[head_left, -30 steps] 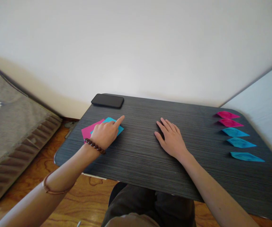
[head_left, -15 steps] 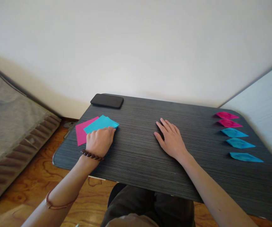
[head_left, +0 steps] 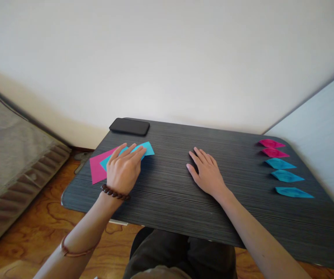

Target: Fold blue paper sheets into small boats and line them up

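Observation:
My left hand (head_left: 123, 168), with a bead bracelet on the wrist, lies flat with fingers stretched out on a blue paper sheet (head_left: 146, 148). That sheet rests on a pink paper sheet (head_left: 95, 170) at the left of the dark table (head_left: 169, 193). My right hand (head_left: 206, 172) lies open and flat on the table's middle, holding nothing. At the right side several folded paper shapes lie in a column: two pink ones (head_left: 271, 144) at the back and three blue ones (head_left: 286, 176) nearer to me.
A black phone (head_left: 129, 126) lies at the table's back left corner. A white wall stands behind the table, a pale panel (head_left: 324, 128) to the right, a grey mattress (head_left: 12, 155) to the left, and wooden floor below.
My left hand went from pointing with one finger, to curled at the sheet's near edge, to flat with fingers spread on the blue sheet. The blue sheet shifted slightly. My right hand stayed put.

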### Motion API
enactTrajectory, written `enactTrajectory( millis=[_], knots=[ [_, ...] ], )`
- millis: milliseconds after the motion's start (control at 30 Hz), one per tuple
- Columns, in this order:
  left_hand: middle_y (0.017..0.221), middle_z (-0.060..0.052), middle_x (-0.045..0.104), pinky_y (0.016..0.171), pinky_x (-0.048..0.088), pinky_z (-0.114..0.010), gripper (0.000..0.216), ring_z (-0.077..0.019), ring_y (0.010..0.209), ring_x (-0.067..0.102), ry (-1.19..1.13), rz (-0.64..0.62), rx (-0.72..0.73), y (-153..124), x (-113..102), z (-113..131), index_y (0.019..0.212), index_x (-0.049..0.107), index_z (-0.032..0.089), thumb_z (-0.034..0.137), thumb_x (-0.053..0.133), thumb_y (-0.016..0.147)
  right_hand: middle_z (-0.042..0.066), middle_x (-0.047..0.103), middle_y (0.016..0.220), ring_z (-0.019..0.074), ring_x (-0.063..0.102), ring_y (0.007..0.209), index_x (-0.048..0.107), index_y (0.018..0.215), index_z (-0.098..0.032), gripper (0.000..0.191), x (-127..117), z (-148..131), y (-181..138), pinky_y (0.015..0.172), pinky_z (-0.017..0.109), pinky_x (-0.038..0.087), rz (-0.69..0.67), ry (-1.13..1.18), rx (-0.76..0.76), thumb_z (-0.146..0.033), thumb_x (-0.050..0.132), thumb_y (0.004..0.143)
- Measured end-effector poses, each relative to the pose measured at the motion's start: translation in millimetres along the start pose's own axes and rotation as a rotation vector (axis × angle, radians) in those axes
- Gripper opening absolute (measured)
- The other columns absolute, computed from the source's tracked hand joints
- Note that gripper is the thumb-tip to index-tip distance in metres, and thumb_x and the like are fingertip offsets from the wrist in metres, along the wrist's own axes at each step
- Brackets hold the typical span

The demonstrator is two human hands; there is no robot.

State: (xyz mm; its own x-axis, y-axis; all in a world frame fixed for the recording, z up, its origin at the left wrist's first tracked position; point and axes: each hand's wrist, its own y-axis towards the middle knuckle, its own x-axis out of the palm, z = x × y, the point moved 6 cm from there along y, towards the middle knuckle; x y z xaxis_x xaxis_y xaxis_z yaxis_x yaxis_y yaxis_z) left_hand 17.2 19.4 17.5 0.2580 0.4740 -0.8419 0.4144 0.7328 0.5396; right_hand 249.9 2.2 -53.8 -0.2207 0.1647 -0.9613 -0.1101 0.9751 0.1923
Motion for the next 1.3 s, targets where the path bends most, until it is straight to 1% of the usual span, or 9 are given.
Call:
enactTrajectory(
  millis=[100,200,333,533,633,767,967,1133,1300],
  knots=[
    [0.115,-0.002,0.064,0.108,0.028,-0.043,0.031,-0.0202,0.117,0.051,-0.089,0.031,0.136,6,6,14,0.108,0.064,0.021,0.01,0.044,0.086,0.007,0.032,0.145,0.0238,0.026,0.134,0.038,0.136,-0.019,0.05,-1,-1,0,0.108,0.043,0.021,-0.007,-0.003,0.002,-0.042,0.03,0.092],
    [0.122,0.0,0.059,0.11,0.026,-0.044,0.038,-0.02,0.12,0.048,-0.176,-0.049,0.246,14,27,30,0.111,0.063,0.023,0.006,0.042,0.085,0.008,0.034,0.144,0.0243,0.028,0.132,0.04,0.134,-0.018,0.051,-4,1,1,0.107,0.043,0.023,-0.004,0.0,-0.002,-0.043,0.03,0.091],
    [0.126,-0.005,0.057,0.102,0.039,-0.041,0.038,-0.0208,0.118,0.05,-0.292,-0.25,0.279,20,71,47,0.116,0.06,0.02,0.008,0.041,0.085,0.009,0.041,0.139,0.0249,0.037,0.125,0.04,0.134,-0.015,0.052,-9,12,10,0.102,0.041,0.031,0.009,0.012,-0.018,-0.043,0.036,0.09],
    [0.134,-0.006,0.049,0.108,0.028,-0.044,0.044,-0.0202,0.128,0.039,-0.432,-0.349,0.273,31,99,76,0.126,0.051,0.018,0.008,0.035,0.086,0.009,0.046,0.134,0.0258,0.041,0.119,0.049,0.126,-0.018,0.04,-12,41,32,0.097,0.043,0.036,0.084,0.018,-0.005,-0.03,0.033,0.091],
    [0.125,-0.005,0.057,0.108,0.029,-0.04,0.039,-0.0185,0.124,0.044,-0.631,-0.366,0.151,45,104,83,0.116,0.059,0.018,0.01,0.038,0.085,0.01,0.049,0.131,0.0254,0.042,0.118,0.048,0.126,-0.016,0.04,-11,52,37,0.098,0.044,0.036,0.13,0.094,0.012,-0.024,0.033,0.09],
    [0.117,-0.003,0.063,0.1,0.04,-0.031,0.033,-0.0157,0.109,0.057,-0.704,-0.375,0.068,60,105,84,0.109,0.063,0.021,0.018,0.038,0.088,0.011,0.051,0.128,0.0225,0.043,0.119,0.046,0.127,-0.014,0.042,-12,61,34,0.102,0.043,0.035,0.178,0.23,0.009,-0.018,0.033,0.088],
    [0.108,-0.001,0.067,0.092,0.045,-0.034,0.029,-0.0208,0.099,0.062,-0.998,-0.591,-0.17,60,109,66,0.108,0.065,0.024,0.035,0.05,0.085,0.009,0.054,0.125,0.0201,0.045,0.117,0.049,0.124,-0.015,0.038,-17,63,32,0.103,0.039,0.036,0.182,0.338,0.011,-0.017,0.038,0.088],
    [0.106,-0.005,0.068,0.087,0.049,-0.034,0.036,-0.0227,0.097,0.063,-1.289,-0.588,-0.438,57,114,52,0.112,0.062,0.019,0.038,0.056,0.082,0.005,0.06,0.115,0.018,0.052,0.108,0.053,0.118,-0.023,0.033,-23,60,33,0.096,0.038,0.042,0.166,0.489,0.029,-0.018,0.035,0.091],
    [0.103,-0.004,0.069,0.086,0.05,-0.034,0.032,-0.023,0.094,0.064,-1.331,-0.571,-0.499,52,112,56,0.107,0.065,0.02,0.036,0.06,0.079,0.003,0.065,0.102,0.0168,0.057,0.1,0.059,0.11,-0.024,0.029,-25,53,32,0.091,0.035,0.045,0.111,0.602,-0.015,-0.019,0.036,0.092]
  ],
)
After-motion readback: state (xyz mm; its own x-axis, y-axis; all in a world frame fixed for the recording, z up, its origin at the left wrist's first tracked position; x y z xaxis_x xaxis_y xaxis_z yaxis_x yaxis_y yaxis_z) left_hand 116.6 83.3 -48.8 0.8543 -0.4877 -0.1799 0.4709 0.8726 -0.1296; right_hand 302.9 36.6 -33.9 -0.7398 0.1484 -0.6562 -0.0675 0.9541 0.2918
